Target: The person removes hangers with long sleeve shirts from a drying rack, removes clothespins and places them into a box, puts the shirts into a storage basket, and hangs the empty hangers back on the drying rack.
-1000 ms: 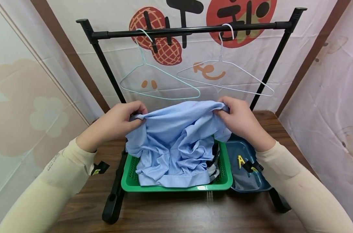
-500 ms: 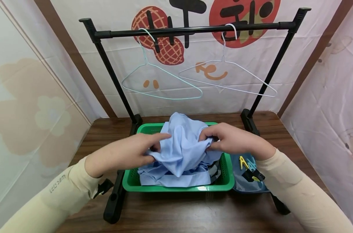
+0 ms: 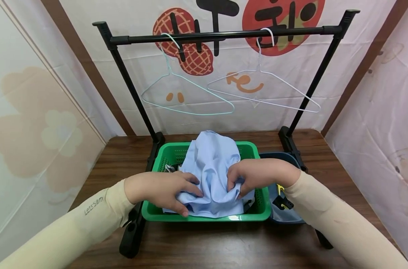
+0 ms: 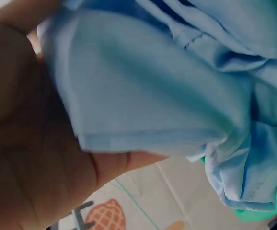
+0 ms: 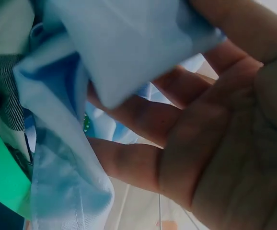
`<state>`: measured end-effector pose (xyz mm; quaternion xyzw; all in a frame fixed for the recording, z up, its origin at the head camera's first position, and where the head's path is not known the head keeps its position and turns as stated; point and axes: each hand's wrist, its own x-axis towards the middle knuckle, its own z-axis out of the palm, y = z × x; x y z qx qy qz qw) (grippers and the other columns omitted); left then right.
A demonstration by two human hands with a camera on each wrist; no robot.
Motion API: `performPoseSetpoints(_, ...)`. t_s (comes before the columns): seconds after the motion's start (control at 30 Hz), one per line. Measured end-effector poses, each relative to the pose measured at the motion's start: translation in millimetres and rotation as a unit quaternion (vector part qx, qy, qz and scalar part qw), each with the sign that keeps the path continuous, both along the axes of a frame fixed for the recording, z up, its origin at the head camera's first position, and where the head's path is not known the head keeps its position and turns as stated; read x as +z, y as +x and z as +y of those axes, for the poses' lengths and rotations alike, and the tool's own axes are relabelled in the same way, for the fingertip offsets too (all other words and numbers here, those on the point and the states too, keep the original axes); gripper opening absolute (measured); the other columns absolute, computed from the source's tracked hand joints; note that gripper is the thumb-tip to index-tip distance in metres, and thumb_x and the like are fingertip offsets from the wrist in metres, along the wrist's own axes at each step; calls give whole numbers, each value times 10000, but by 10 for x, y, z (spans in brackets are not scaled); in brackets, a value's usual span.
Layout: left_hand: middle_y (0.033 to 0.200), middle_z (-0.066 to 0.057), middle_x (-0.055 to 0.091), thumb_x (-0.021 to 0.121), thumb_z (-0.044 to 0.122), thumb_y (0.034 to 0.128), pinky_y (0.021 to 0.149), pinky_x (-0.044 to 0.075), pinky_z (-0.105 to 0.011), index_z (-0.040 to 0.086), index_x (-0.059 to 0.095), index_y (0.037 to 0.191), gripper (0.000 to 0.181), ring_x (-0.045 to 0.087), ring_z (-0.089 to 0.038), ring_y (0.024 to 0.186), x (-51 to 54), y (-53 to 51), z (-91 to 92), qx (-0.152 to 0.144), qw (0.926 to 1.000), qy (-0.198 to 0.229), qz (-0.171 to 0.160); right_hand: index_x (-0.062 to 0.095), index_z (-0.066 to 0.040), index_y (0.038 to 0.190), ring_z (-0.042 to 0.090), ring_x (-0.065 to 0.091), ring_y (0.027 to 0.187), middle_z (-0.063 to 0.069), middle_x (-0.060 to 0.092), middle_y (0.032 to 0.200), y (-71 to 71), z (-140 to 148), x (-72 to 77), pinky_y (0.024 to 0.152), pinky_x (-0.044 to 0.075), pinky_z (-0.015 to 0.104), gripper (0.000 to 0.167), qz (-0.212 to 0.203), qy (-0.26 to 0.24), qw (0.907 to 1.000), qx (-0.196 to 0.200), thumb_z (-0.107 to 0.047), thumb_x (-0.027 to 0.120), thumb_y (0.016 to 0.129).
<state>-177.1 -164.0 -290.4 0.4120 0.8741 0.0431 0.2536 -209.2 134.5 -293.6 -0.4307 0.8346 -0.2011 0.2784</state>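
Note:
A light blue shirt lies bunched in a green basket, its upper part heaped toward the back rim. My left hand rests on its left side with fingers spread and thumb apart. In the left wrist view, the shirt's hemmed edge hangs across the palm, hiding most of the fingers. On the other side, my right hand pinches a fold of the shirt, fingers bent down into the cloth. In the right wrist view, a shirt corner lies between thumb and fingers.
A black rack stands behind, bearing a mint hanger and a white hanger. A dark blue tray with a yellow clip stands right of the basket. Black-and-white plaid cloth shows beside the shirt in the right wrist view.
The shirt, first held stretched between both hands, has been lowered into the basket. My left hand has loosened and spread its fingers; both hands have come down and closer together.

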Motion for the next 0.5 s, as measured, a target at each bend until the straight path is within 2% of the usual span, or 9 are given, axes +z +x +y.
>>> performPoseSetpoints(0.1, 1594, -54, 407, 630, 588, 961, 1200, 313, -529, 348, 591, 1444, 541, 356, -278, 1484, -4, -73, 18, 166, 9978, -134, -622, 792, -308, 1057, 103, 547, 1045, -142, 632, 1096, -19, -59, -21, 912, 517, 287, 178, -96, 508, 9986, 107, -256, 825, 890)
performPoseSetpoints(0.2, 1610, -41, 390, 536, 542, 1029, 1212, 289, -531, 366, 566, 1465, 471, 328, -265, 1505, -16, -156, 26, 415, 9936, -172, -1035, 799, -307, 1092, 93, 535, 1032, -131, 611, 1080, -38, -114, -52, 861, 515, 283, 211, -243, 936, 9951, 198, -374, 807, 892)
performPoseSetpoints(0.33, 1623, -20, 374, 520, 396, 1073, 1220, 252, -553, 372, 559, 1469, 399, 293, -288, 1525, -109, -284, 25, 712, 9901, -434, -1126, 796, -294, 1145, 82, 526, 1024, -131, 592, 1074, -85, -163, -124, 836, 498, 277, 248, -426, 1310, 9901, 262, -411, 756, 930)
performPoseSetpoints(0.5, 1612, -18, 379, 592, 302, 1050, 1218, 252, -554, 337, 605, 1436, 387, 288, -308, 1522, -259, -462, 30, 801, 9862, -715, -1259, 784, -328, 1170, 96, 495, 1048, -141, 545, 1098, -179, -192, -274, 834, 471, 269, 234, -584, 1586, 9852, 297, -211, 702, 985)
